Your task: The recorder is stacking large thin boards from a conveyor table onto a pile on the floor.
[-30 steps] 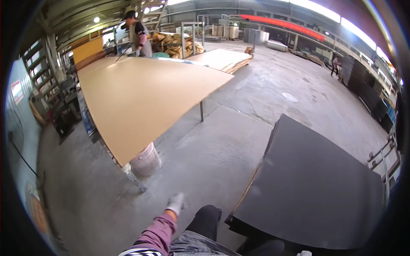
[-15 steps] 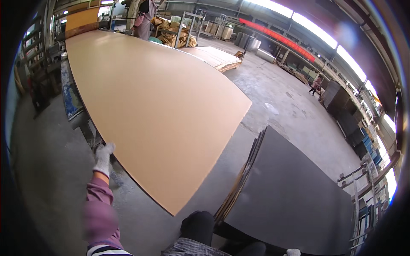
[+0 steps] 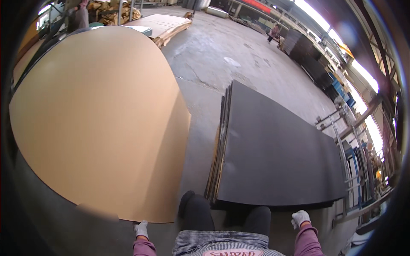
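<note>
A large tan sheet (image 3: 102, 115) fills the left side, its surface bowed and a shaded band down its right part. My left hand (image 3: 141, 229), in a pale work glove, is closed on the sheet's near edge. Part of the fingers is hidden at that edge. To the right, my gloved right hand (image 3: 301, 218) is curled into a fist with nothing visible in it. It hovers just short of the near edge of a stack of black sheets (image 3: 277, 153). Brownish layers show along the stack's left side.
A metal rack (image 3: 352, 170) stands right of the black stack. Farther back lie a low pale stack (image 3: 164, 25) and wrapped brown bundles (image 3: 109, 13). One person (image 3: 81, 15) stands far left; another (image 3: 273, 33) is across the grey floor (image 3: 200, 55), near dark stacks (image 3: 299, 47).
The tan sheet has come toward me and bowed, with my left hand drawn in close at its near edge. My right hand has come fully into view. The view has swung right.
</note>
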A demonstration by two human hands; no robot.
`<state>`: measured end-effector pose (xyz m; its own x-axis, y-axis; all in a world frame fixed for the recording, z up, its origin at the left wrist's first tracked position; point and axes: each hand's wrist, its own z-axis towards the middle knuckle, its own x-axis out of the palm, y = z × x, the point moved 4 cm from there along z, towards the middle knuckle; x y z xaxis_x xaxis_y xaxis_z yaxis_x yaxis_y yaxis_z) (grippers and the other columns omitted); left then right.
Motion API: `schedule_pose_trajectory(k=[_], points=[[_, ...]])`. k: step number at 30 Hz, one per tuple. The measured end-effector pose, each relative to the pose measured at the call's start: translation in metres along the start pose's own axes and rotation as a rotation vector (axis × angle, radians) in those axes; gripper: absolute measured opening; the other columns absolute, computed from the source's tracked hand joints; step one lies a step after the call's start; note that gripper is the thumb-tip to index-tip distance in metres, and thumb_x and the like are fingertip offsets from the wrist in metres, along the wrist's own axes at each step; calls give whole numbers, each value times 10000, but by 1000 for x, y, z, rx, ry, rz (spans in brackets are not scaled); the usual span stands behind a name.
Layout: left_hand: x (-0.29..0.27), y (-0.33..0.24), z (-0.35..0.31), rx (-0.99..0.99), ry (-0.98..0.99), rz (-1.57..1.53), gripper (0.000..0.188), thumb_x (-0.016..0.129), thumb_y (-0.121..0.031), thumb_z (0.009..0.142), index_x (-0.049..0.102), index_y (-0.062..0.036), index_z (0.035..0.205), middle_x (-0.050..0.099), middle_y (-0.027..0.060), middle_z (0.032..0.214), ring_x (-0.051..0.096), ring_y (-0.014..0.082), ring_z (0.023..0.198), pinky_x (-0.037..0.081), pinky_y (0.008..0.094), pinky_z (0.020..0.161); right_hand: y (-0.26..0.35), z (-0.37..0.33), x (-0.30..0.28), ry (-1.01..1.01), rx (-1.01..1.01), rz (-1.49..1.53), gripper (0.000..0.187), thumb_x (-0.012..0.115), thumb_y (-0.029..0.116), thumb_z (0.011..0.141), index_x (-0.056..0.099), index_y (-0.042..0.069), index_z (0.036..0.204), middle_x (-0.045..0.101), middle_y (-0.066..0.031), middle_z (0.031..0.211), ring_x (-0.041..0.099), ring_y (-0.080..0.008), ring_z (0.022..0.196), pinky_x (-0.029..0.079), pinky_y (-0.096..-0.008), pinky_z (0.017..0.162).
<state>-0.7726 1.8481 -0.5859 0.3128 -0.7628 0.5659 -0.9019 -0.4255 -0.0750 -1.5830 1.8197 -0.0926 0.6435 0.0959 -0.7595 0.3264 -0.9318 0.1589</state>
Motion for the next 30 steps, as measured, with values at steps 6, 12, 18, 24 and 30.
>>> schedule_pose_trajectory(k=[6, 12, 18, 24, 30], points=[[300, -4, -223, 490, 689, 856, 445, 591, -323, 936, 548, -42, 1278, 596, 72, 1208, 526, 213, 1134, 390, 390, 1010, -17, -7, -50, -128, -49, 198, 227, 535, 156, 866, 614, 12, 709, 594, -151, 583, 594, -309, 486, 491, -460, 445], [422, -55, -331, 668, 444, 852, 663, 565, -498, 893, 499, -18, 1346, 528, 133, 1329, 523, 280, 1178, 466, 423, 949, 15, 88, 6, -142, -250, -192, 227, 533, 239, 880, 682, 77, 822, 680, -109, 695, 646, -244, 558, 539, -387, 540], [587, 146, -600, 1449, 1297, 1165, 626, 566, -475, 905, 472, -46, 1352, 510, 109, 1320, 514, 262, 1177, 467, 402, 948, -7, 39, -17, 77, -381, 665, 204, 599, 223, 885, 630, 37, 964, 646, -61, 707, 617, -174, 558, 537, -327, 513], [430, 540, -718, 1521, 2738, 1782, 612, 541, -415, 945, 390, -39, 1403, 463, 125, 1368, 504, 256, 1201, 452, 388, 983, -4, -131, -69, 348, -871, 1509, 322, 610, 248, 908, 531, 29, 1132, 623, -69, 873, 632, -183, 740, 558, -348, 674], [271, 519, -688, -72, 2712, 2224, 608, 517, -355, 985, 307, -31, 1454, 416, 141, 1416, 493, 250, 1224, 437, 373, 1019, -93, -85, -58, -152, -644, 1810, 313, 530, 217, 946, 590, 56, 1208, 640, -36, 1074, 611, -188, 946, 501, -345, 815]])
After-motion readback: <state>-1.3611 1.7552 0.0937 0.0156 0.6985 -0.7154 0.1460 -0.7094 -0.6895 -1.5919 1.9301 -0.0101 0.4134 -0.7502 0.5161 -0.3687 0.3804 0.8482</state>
